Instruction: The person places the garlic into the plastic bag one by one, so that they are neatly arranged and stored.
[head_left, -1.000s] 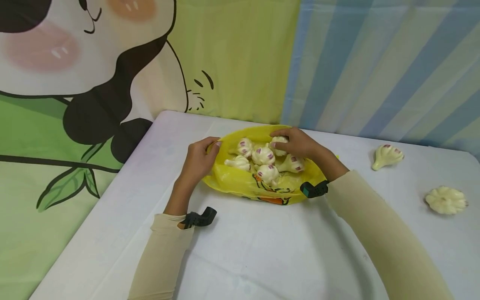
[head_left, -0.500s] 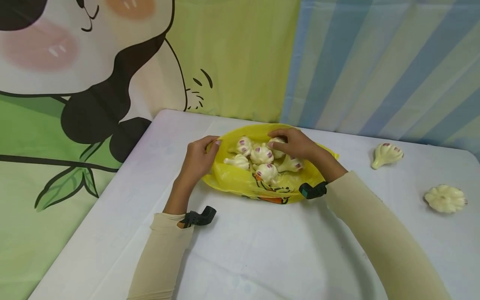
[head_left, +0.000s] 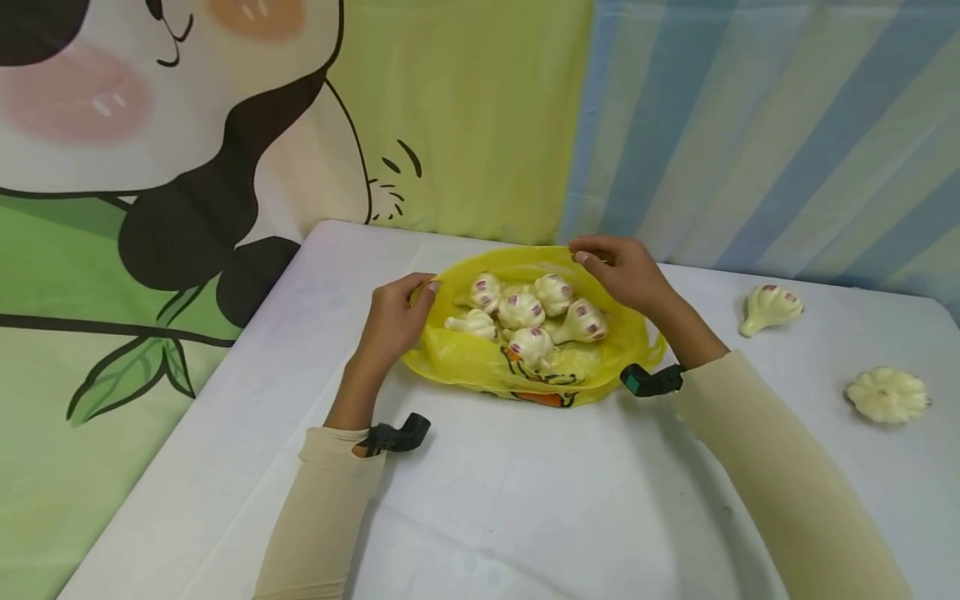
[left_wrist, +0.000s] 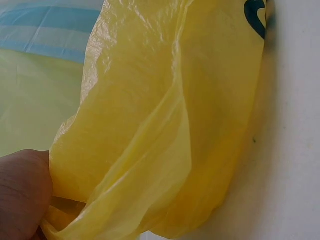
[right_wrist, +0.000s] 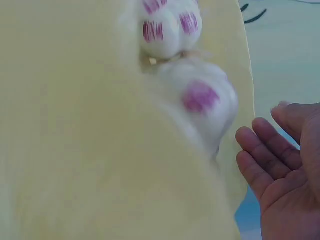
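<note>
A yellow plastic bag (head_left: 450,360) lies on the table with its mouth spread wide and several white garlic bulbs (head_left: 521,311) with purple marks inside. My left hand (head_left: 393,319) pinches the bag's left edge between thumb and fingers; the left wrist view shows the creased plastic (left_wrist: 150,130) at the thumb. By the far right rim is my right hand (head_left: 628,277), with bent, relaxed fingers (right_wrist: 265,152) and nothing in them. In the right wrist view, a garlic bulb (right_wrist: 200,102) shows inside the bag, partly hidden by blurred yellow plastic.
On the white-covered table (head_left: 525,500), two more garlic bulbs lie to the right: one with its stem toward me (head_left: 772,308), another nearer (head_left: 888,395). A patterned curtain (head_left: 480,117) hangs behind the table's far edge.
My right hand has let go of a garlic bulb in the bag and moved up and right to the rim. That bulb is now in full view. The left hand keeps its hold.
</note>
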